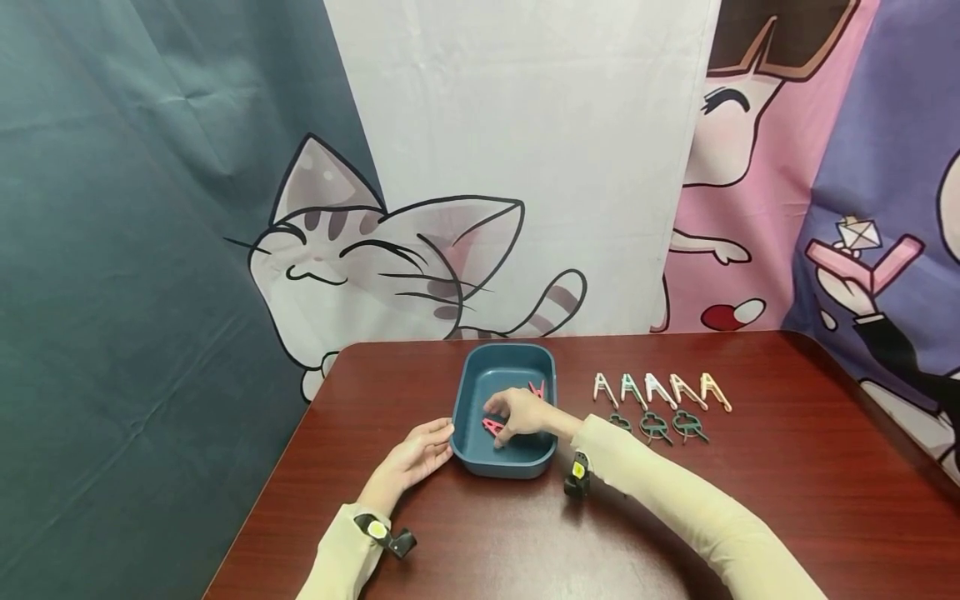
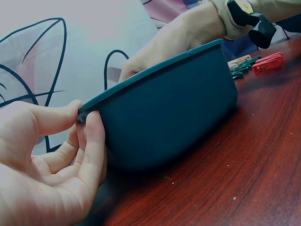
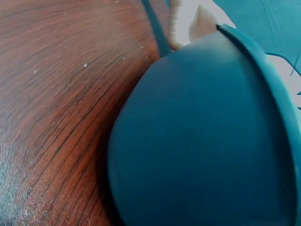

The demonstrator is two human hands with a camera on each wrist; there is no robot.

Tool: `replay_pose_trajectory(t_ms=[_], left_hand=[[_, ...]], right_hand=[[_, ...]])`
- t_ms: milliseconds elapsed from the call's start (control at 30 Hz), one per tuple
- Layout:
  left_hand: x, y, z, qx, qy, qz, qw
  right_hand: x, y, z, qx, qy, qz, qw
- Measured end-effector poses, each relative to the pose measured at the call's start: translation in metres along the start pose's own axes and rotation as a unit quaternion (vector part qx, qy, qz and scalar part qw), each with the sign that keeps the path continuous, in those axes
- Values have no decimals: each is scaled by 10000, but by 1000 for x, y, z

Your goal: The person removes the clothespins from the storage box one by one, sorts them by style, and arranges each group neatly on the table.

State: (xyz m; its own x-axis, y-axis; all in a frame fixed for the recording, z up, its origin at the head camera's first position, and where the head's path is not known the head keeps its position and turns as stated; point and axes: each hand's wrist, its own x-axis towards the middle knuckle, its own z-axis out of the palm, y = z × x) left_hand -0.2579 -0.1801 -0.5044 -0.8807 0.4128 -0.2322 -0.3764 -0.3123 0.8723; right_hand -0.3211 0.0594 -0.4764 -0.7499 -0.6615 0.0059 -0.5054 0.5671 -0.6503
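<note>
A blue plastic bin (image 1: 507, 468) stands on the table, with red clothespins (image 1: 492, 427) lying inside. My left hand (image 1: 417, 452) is at its left side; in the left wrist view the thumb and fingers pinch the bin's rim (image 2: 150, 71). Reaching over the right wall, my right hand (image 1: 521, 412) is down in the bin. Its thumb and fingers are spread apart on either side of one red clothespin. Another red clothespin (image 1: 537, 389) lies near the bin's right wall. The bin's outer wall (image 3: 197, 136) hides the right fingers in the right wrist view.
Right of the bin, several pale and green clothespins (image 1: 653, 392) lie in a row. Dark green clips (image 1: 655, 427) lie in front of them, partly behind the right sleeve. More red clothespins (image 2: 268, 62) on the table show in the left wrist view. A printed curtain (image 1: 600, 167) hangs behind.
</note>
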Motion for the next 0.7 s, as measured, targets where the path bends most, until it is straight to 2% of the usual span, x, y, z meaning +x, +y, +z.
replay_pose_trajectory(t_ms=[100,300,500,700], left_hand=[[0,0,1,-121,-21,-21,9999],[0,1,2,-149,-43,-40,9999],[1,1,1,-204,-95,-58,9997],[1,0,1,-160,-79,-46,9998]], right_hand=[[0,-1,1,-188,-109,-21,9998],[0,-4,-1,-172,-265,-42,9995],[0,-4,-1,10,-449,-9,9990],[0,-2,-1,173,-441,39,9989]])
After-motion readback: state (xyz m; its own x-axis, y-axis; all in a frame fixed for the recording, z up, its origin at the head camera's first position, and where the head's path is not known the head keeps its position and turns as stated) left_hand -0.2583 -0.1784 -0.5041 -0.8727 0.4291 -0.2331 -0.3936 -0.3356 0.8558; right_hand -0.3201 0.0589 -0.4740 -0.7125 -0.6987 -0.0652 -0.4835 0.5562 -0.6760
